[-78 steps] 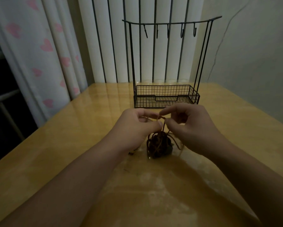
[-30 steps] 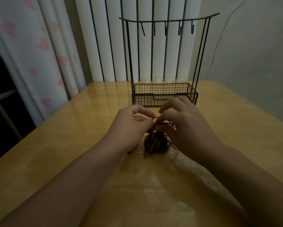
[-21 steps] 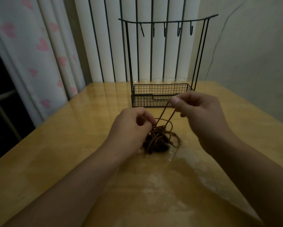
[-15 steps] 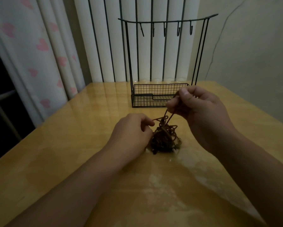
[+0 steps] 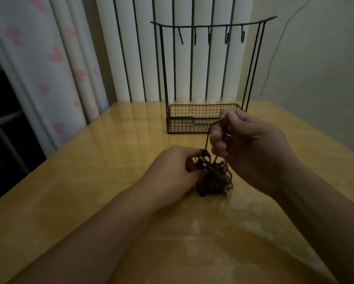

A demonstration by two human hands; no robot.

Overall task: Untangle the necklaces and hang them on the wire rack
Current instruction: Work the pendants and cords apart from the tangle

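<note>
Table (image 5: 110,171) of glossy yellow wood fills the view, with a curtain (image 5: 49,64) printed with pink hearts at 10 o'clock. Black wire rack (image 5: 202,119) stands at 12 o'clock near the far edge, its mesh basket below and five hooks (image 5: 208,36) on the top bar, all bare. Right hand (image 5: 251,152) is raised in front of the basket at 1 o'clock, fingers curled around a brown cord (image 5: 206,143) drawn up taut. Left hand (image 5: 172,173) rests on the table, thumb and fingers pinching the tangle. Necklaces (image 5: 215,179) sit knotted at centre, between both hands.
</note>
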